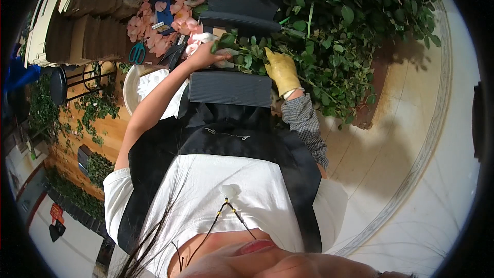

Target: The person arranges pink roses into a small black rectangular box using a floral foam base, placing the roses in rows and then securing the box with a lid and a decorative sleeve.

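Note:
My bare left hand (205,57) is closed around leafy rose stems, close to a pale pink and white rose head (195,42). Leaves partly hide its fingertips, beside whitish bud-like tips. On my right hand (282,70) is a yellow glove, its fingers curled at the same leafy stems (251,54); the exact grip is partly covered. Both hands are above a dark ribbed block (230,88) near my lap. Another dark ribbed rest (242,5) stands just beyond the stems.
A large heap of leafy stems (355,20) fills the far right. Loose pink petals (139,28), teal-handled scissors (137,52) and a blue tool (164,10) lie at left. Cardboard stacks (98,38) rise behind them. A white-lined bin (131,90) and black stool (58,86) stand left.

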A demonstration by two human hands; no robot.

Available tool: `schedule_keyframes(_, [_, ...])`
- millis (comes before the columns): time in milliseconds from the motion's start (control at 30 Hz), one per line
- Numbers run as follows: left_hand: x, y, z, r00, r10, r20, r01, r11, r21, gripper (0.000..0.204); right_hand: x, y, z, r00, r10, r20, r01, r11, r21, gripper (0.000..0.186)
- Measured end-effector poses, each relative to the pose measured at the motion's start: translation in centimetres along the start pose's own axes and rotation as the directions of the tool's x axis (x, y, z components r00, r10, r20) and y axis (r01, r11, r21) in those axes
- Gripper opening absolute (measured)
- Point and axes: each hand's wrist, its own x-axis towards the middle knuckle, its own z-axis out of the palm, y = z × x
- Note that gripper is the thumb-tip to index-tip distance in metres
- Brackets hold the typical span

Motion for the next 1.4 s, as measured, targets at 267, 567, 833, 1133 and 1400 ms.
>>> schedule_keyframes(267, [-0.8,0.4,0.6,0.994,-0.021,-0.104,0.029,0.997,0.071,0.047,-2.7,1.9,-5.5,0.958,0.016,-0.285,-0.041,0.996,-0.083,0.037])
schedule_keyframes(567, [-0.4,-1.3,0.7,0.998,-0.034,-0.055,0.036,0.999,0.036,0.04,-0.8,-0.8,-2.8,0.93,-0.095,-0.356,0.092,0.995,-0.023,0.032])
schedule_keyframes(833, [-0.4,-2.4,1.1,0.992,0.055,-0.111,-0.05,0.998,0.046,0.042,-1.2,1.8,-2.9,0.752,0.012,-0.659,-0.009,1.0,0.008,0.012])
schedule_keyframes(1133, [-0.9,2.6,0.0,0.976,0.197,0.091,-0.208,0.725,0.656,0.043,-1.9,2.6,4.7,0.96,0.07,-0.272,-0.028,0.988,0.154,0.004])
schedule_keyframes(1400, [0.6,3.4,0.8,0.837,0.538,0.098,-0.422,0.522,0.741,0.04,-3.5,6.8,9.9,0.924,0.12,-0.363,0.018,0.935,0.354,0.013])
